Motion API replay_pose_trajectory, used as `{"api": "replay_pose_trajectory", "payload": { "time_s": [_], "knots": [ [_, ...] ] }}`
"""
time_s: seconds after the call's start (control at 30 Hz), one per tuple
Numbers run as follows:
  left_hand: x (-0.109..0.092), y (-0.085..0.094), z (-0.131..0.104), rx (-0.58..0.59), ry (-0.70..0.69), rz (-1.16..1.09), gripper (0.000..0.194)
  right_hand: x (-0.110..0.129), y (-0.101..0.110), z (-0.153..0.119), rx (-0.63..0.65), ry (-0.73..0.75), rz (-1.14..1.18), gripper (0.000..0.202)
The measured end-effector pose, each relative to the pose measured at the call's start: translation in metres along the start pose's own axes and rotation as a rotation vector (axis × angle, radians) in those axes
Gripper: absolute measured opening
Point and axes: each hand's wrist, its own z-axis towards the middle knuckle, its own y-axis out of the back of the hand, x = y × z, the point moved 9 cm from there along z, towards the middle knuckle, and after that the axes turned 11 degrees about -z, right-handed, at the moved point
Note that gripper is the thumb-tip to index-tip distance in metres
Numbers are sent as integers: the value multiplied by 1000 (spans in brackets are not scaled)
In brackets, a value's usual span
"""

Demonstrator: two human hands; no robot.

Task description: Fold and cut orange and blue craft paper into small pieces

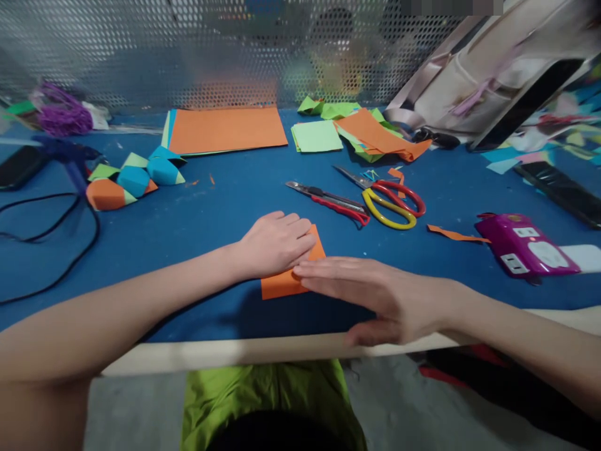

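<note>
A piece of orange paper (286, 285) lies on the blue table close to its front edge. My left hand (277, 244) rests on top of it, fingers curled and pressed down, covering much of the sheet. My right hand (380, 291) has its fingers stretched out and the thumb apart. Its fingertips touch the paper's right side, beside my left knuckles. Beyond the hands lie a red utility knife (328, 202) with its blade out and scissors (392, 199) with one red and one yellow handle.
Orange sheets (228, 130) lie stacked at the back, near green squares (317, 136) and crumpled scraps. Folded paper shapes (136, 178) and a black cable (94, 244) are on the left. At right are a purple device (528, 244), a black phone (563, 188) and a pale bag (493, 69).
</note>
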Motion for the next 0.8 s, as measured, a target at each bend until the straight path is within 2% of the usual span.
{"api": "replay_pose_trajectory", "payload": {
  "time_s": [0.07, 0.13, 0.27, 0.43, 0.57, 0.7, 0.8],
  "knots": [
    [0, -1, 0, 9, 1, 0, 27, -10, -10, -4, 84, -71, -40, 74],
    [0, -2, 0, 21, 12, 10, 26, -11, -18, -5, 131, -81, -65, 77],
    [1, -3, 0, 54, 33, 14, 25, -5, -22, -5, 146, -81, -83, 79],
    [1, -2, 0, 33, 26, 8, 22, 5, -26, -17, 157, -104, -155, 82],
    [2, -3, 0, 26, 33, 19, 20, 19, -23, -26, 103, -113, -303, 81],
    [2, -3, 0, 47, 47, 22, 19, 38, -2, -22, -28, -68, -446, 57],
    [1, -4, 0, 58, 41, 20, 19, 49, 10, -5, -142, 22, -506, 45]
  ]
}}
